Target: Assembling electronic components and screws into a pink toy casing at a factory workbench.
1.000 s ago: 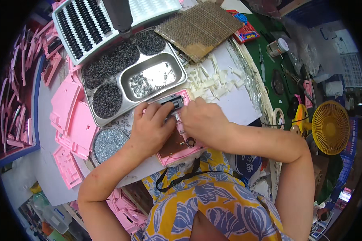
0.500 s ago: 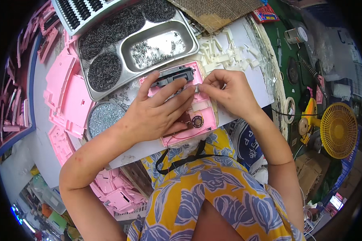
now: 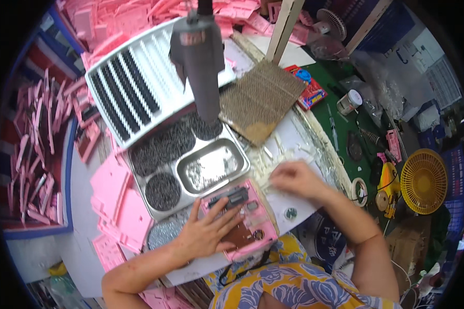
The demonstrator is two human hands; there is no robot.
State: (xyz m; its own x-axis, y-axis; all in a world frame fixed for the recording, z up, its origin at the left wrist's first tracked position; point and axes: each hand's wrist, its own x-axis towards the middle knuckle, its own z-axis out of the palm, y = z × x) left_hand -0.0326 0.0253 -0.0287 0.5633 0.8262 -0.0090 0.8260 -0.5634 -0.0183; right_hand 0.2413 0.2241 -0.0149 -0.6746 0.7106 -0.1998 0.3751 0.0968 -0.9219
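A pink plastic housing (image 3: 266,224) lies at the front of the work surface. Across its far part sits a black plastic part (image 3: 237,196), and a small round component (image 3: 258,235) shows near its close right corner. My left hand (image 3: 203,234) rests over the housing's left side with fingers spread, its fingertips by the black part. Beyond the housing to the right, my right hand (image 3: 298,179) hovers beside a pile of small white plastic pieces (image 3: 265,159). Its fingers are bent and blurred, so anything between them cannot be made out.
A steel compartment tray (image 3: 238,181) holds dark springs (image 3: 163,191); a bowl of small metal bits (image 3: 162,236) stands left. Behind are a white ridged tray (image 3: 162,56), a hanging electric screwdriver (image 3: 198,67) and cardboard (image 3: 263,100). Pink panels (image 3: 123,206) lie left, a yellow fan (image 3: 424,181) right.
My right hand has left the housing and moved to the white pieces. My left hand has spread flatter on the housing. The view has tilted up, bringing the hanging screwdriver into sight.
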